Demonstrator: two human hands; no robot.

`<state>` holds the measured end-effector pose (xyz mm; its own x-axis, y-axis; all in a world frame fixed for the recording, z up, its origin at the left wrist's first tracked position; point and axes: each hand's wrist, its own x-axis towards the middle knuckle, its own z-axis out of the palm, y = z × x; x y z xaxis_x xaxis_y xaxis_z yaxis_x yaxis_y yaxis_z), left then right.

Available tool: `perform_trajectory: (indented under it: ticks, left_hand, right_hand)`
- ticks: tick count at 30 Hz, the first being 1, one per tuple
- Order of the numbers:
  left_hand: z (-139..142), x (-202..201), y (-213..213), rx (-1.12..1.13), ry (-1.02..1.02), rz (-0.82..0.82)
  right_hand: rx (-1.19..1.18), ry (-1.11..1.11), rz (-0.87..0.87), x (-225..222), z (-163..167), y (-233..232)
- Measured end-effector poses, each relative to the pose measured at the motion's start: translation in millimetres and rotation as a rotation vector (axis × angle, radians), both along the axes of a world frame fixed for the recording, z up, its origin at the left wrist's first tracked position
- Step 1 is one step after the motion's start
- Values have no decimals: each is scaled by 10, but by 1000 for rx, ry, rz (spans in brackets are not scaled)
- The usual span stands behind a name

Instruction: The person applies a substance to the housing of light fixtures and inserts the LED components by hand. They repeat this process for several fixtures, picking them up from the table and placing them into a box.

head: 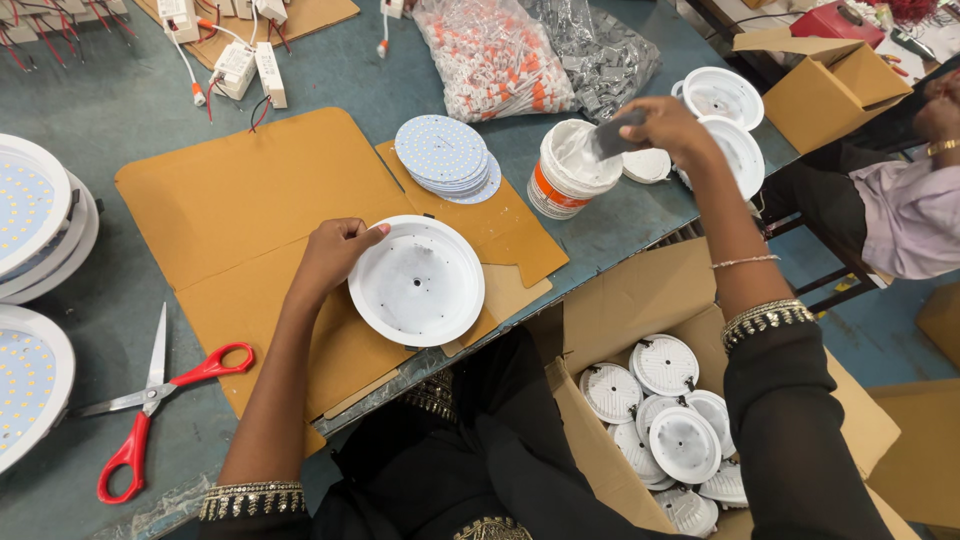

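Head view: right hand [668, 122] hides scraper [615, 137] handle; tub [568, 170] contents unclear.

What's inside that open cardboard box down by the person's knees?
The cardboard box holds a loose pile of round white lamp housings, about eight showing, overlapping one another. Whatever lies beneath them is covered, and the person's dark sleeve hides the box's right side.

Single head-worn view, looking steeply down, close over the worktable [120, 100]; no second view
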<state>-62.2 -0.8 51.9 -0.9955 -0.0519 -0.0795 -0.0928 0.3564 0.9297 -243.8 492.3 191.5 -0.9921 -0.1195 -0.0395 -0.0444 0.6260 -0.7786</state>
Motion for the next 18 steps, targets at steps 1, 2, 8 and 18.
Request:
perform_trajectory:
  ticks: [1, 2, 8, 18]
  left_hand:
    - [0, 3, 4, 7, 8, -4]
    - [0, 6, 8, 13, 16, -8]
    - [-4, 17, 16, 37, 14, -6]
    - [30, -8, 32, 18, 1, -1]
  right_hand:
    - [52, 0, 46, 11, -51, -55]
    - [103, -1, 91, 22, -111, -118]
    - [204, -78, 188, -2, -308, -397]
    - [-129, -227, 57, -99, -106, -218]
